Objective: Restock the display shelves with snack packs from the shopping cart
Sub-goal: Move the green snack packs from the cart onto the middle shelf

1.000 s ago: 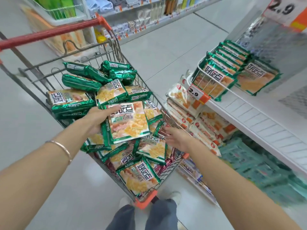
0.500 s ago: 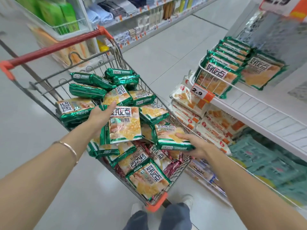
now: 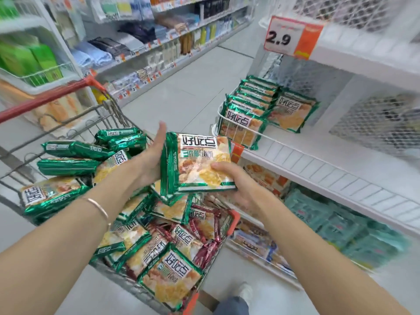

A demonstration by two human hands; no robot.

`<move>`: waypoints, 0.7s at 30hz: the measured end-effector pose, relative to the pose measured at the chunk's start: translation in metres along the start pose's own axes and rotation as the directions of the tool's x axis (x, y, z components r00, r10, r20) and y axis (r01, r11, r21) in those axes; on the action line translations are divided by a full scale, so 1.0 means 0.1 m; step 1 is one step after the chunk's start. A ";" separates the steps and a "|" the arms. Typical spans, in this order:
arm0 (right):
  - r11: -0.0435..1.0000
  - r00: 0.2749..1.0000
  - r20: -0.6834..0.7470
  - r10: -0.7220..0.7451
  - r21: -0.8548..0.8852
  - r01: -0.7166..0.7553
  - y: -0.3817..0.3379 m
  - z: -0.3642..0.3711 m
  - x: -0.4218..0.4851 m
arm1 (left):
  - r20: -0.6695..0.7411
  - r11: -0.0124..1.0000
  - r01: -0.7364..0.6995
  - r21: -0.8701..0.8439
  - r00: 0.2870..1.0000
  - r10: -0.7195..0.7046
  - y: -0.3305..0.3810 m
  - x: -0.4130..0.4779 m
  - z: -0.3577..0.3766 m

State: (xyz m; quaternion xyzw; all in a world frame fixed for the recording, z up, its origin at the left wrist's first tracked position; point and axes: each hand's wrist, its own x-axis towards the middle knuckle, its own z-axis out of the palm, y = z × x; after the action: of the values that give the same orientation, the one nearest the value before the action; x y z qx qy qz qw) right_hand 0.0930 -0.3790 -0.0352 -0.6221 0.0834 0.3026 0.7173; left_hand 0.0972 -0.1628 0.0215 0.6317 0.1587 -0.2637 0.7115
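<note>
Above the shopping cart (image 3: 106, 123) I hold a small stack of green snack packs (image 3: 197, 164). My right hand (image 3: 236, 183) grips its right end, thumb on top and fingers underneath. My left hand (image 3: 147, 160) presses flat against the stack's left edge with the fingers pointing up. Several more green packs (image 3: 170, 276) and some red ones (image 3: 204, 248) lie piled in the cart. On the white display shelf (image 3: 318, 169) to the right, a row of the same green packs (image 3: 245, 119) stands behind a wire rail.
A 2.9 price sign (image 3: 286, 37) hangs from the shelf above. Orange snack packs (image 3: 266, 178) and teal packs (image 3: 341, 226) fill the lower shelves. The cart's red handle (image 3: 45, 103) is at the left. Another stocked aisle (image 3: 141, 48) runs across the back.
Both hands have lifted their packs out of the cart and brought them together into one stack. My view has swung up and right toward the shelf.
</note>
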 end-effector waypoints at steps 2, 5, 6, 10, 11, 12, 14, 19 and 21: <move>0.994 0.994 -0.050 -0.094 -0.055 0.091 -0.18 -0.27 -0.06 | 0.081 0.977 -0.101 0.190 0.993 0.087 0.19 0.09 0.26; 0.977 0.980 -0.064 -0.190 -0.106 0.182 -0.55 -0.66 -0.19 | 0.137 0.926 -0.273 0.260 0.960 0.245 0.51 0.35 0.68; 0.968 0.971 -0.065 -0.232 -0.117 0.223 -0.69 -0.85 -0.23 | 0.154 0.914 -0.315 0.256 0.947 0.284 0.63 0.47 0.85; 0.912 0.894 -0.200 -0.401 -0.177 0.370 -1.12 -1.61 -0.31 | 0.189 0.825 -0.418 0.381 0.908 0.373 1.03 1.04 1.53; 0.898 0.867 -0.248 -0.433 -0.208 0.388 -1.17 -1.81 -0.30 | 0.184 0.795 -0.419 0.438 0.908 0.377 1.08 1.24 1.67; 0.882 0.839 -0.289 -0.460 -0.252 0.397 -1.23 -2.00 -0.29 | 0.174 0.761 -0.419 0.496 0.906 0.385 1.13 1.47 1.81; 0.852 0.793 -0.345 -0.503 -0.353 0.386 -1.27 -2.40 -0.18 | 0.165 0.696 -0.409 0.590 0.905 0.392 1.20 1.79 2.08; 0.847 0.793 -0.393 -0.466 -0.457 0.271 -1.07 -3.10 0.26 | 0.289 0.306 -0.415 0.857 0.878 0.380 1.30 2.34 2.62; 0.860 0.820 -0.365 -0.441 -0.433 0.270 -0.94 -3.18 0.43 | 0.343 0.123 -0.406 0.906 0.872 0.350 1.28 2.55 2.69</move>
State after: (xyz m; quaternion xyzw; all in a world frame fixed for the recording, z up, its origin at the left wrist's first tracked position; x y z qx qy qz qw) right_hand 0.2598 -0.6683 -0.0445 -0.8004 0.0711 0.0177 0.5949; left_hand 0.3494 -0.4638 0.0242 0.9428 -0.2182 -0.1297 0.2160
